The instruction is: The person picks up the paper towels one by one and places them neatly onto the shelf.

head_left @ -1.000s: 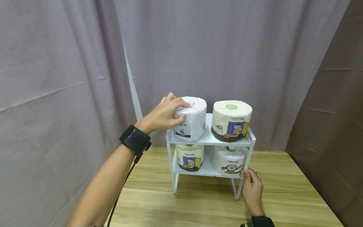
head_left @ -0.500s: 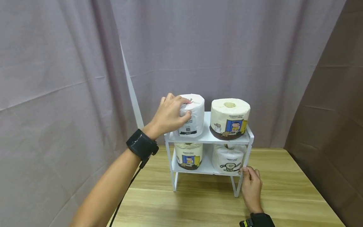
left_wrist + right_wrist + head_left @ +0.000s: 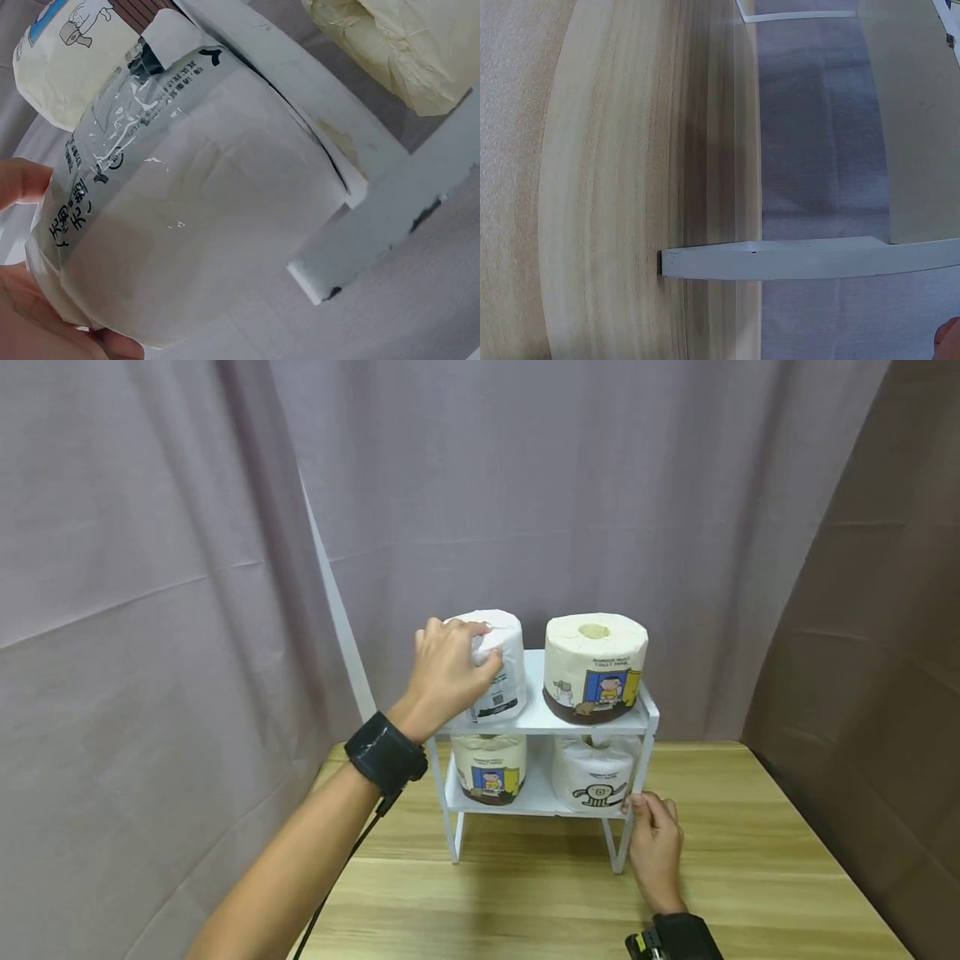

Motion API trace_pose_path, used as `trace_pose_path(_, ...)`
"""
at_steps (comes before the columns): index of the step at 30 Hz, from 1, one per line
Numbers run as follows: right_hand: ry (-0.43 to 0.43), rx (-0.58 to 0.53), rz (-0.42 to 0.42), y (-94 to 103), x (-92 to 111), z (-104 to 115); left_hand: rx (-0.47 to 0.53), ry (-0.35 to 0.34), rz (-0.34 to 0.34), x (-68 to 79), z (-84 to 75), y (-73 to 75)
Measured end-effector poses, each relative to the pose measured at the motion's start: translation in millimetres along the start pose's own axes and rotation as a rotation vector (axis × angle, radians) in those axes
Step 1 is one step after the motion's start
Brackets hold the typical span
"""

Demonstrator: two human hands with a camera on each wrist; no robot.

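Note:
My left hand [image 3: 450,668] grips a white wrapped toilet paper roll [image 3: 510,672], thumb on its front and a finger over its top. That roll stands at the left of the white two-tier rack's [image 3: 534,727] upper shelf. In the left wrist view, the fingers [image 3: 21,182] lie against the roll's wrapper [image 3: 195,210], and dark print runs along it. Low on the right, my right hand [image 3: 657,847] pinches the rack's front right upright [image 3: 642,752] at lower shelf height. Only a fingertip [image 3: 948,341] of this hand shows in the right wrist view, near the white leg [image 3: 810,260].
A cream toilet paper roll [image 3: 595,672] with a cartoon print stands at the upper right. Below are another cream roll [image 3: 489,768] and a white roll [image 3: 596,777]. The rack stands on a wooden table [image 3: 555,902], with grey curtains [image 3: 450,485] behind.
My left hand has turned the white roll, so its printed label faces farther right. The head view has shifted, moving everything slightly left. My right hand keeps its hold on the upright.

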State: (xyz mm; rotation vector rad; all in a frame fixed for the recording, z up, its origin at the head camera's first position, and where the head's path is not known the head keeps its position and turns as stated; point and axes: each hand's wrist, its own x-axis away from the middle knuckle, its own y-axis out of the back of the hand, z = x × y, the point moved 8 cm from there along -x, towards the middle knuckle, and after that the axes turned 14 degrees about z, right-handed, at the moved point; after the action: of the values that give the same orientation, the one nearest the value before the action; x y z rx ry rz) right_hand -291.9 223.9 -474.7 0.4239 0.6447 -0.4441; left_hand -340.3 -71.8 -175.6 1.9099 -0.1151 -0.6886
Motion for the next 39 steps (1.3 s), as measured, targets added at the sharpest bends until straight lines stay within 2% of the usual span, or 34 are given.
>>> trace_pose_path(4, 0.005, -0.012, 0.019, -2.7, -4.1, 3.1, -0.015, 0.000, -0.008, 0.7, -0.3, 3.2)
trace_pose_path(8, 0.005, -0.009, 0.018, -4.2, -5.1, 4.4, 0.016, -0.022, 0.021, 2.6, 3.6, 6.4)
trace_pose_path(12, 0.020, -0.006, 0.019, -5.5, -5.4, 6.2, 0.148, -0.080, 0.025, 8.1, 16.2, 15.1)
trace_pose_path(16, 0.028, -0.009, 0.029, -6.0, -6.5, 6.9, 0.230, -0.198, -0.023, 12.5, 33.8, 29.0)
trace_pose_path(20, 0.011, -0.009, 0.022, -3.7, -5.5, 4.9, 0.183, -0.329, 0.015, 13.6, 47.9, 30.7)
trace_pose_path(24, -0.008, -0.002, 0.013, -1.6, -2.2, 1.9, 0.144, -0.407, 0.095, 12.4, 59.3, 21.8)
trace_pose_path(30, 0.000, 0.000, 0.017, -3.4, 0.9, -0.2, 0.112, -0.474, 0.125, 12.4, 67.0, 14.3)
trace_pose_path(35, -0.003, -0.005, -0.002, -2.5, 1.5, -1.1, 0.084, -0.524, 0.169, 7.6, 62.7, 10.1)
trace_pose_path(39, -0.005, -0.004, -0.008, -1.7, 1.2, -1.3, 0.077, -0.529, 0.201, 1.3, 58.6, 6.6)
